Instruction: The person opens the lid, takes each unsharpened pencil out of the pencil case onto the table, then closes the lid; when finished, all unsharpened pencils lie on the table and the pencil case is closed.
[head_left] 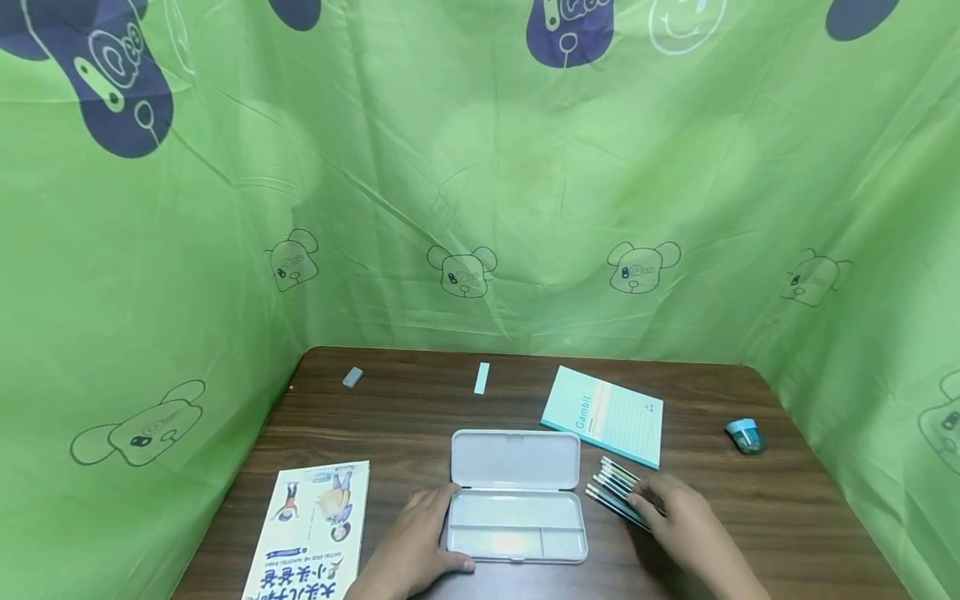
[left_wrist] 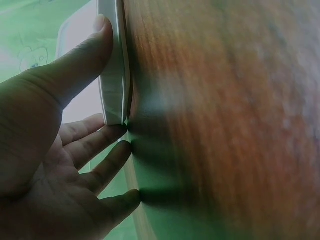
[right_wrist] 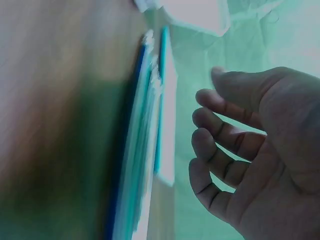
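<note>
A white pencil case (head_left: 514,508) lies with its lid raised and its divided compartments showing. My left hand (head_left: 420,537) holds its near left corner; in the left wrist view the thumb lies on the case's front side (left_wrist: 114,85) and the fingers reach along its left end. Right of the case is a bundle of several pencils (head_left: 618,487) in teal and dark tones. My right hand (head_left: 678,521) hovers over them. In the right wrist view its loosely bent fingers (right_wrist: 205,145) are apart from the pencils (right_wrist: 135,135), with nothing between them.
A light-blue notebook (head_left: 607,417) lies behind the pencils, and a blue sharpener (head_left: 746,435) sits at the far right. Toward the back are a small grey eraser-like block (head_left: 352,377) and a pale strip (head_left: 482,378). A picture book (head_left: 315,525) lies front left. Green cloth (head_left: 480,192) surrounds the table.
</note>
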